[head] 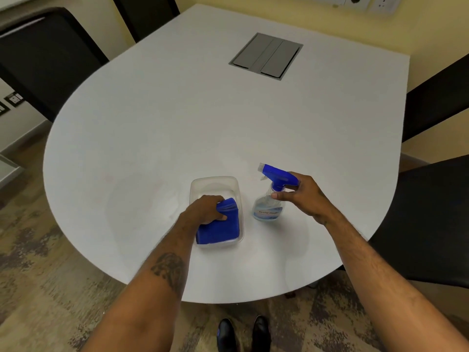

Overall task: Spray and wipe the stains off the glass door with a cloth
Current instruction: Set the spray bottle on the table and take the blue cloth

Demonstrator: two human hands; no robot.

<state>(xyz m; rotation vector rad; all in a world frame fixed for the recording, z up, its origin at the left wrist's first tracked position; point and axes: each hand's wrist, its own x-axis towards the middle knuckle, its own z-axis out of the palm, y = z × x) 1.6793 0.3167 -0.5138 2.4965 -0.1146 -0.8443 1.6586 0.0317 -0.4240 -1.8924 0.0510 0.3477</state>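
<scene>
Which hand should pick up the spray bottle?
Right, likely: the right hand sits at the neck of the spray bottle, while the left hand grips the cloth in the tub.
</scene>
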